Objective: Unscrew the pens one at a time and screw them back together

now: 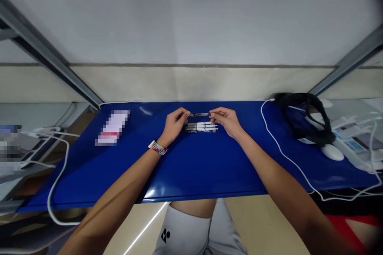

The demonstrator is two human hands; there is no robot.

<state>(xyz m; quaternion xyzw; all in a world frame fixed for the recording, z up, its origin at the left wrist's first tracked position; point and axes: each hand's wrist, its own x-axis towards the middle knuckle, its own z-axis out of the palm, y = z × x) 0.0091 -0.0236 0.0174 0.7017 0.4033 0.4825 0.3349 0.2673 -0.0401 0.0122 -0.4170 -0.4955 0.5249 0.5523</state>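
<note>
My left hand [175, 125] and my right hand [226, 121] pinch the two ends of a slim dark pen [200, 114], holding it level just above a blue tabletop [194, 167]. Directly under it three white pens [201, 126] lie side by side on the blue surface, parallel to the held one. My left wrist wears a multicoloured band [157, 147].
A blurred white and red card [113, 127] lies to the left. At the right lie a black strap headset [311, 121] and a white device [331, 151]. White cables [287, 155] run across the right side and over the left edge. A wall rises behind.
</note>
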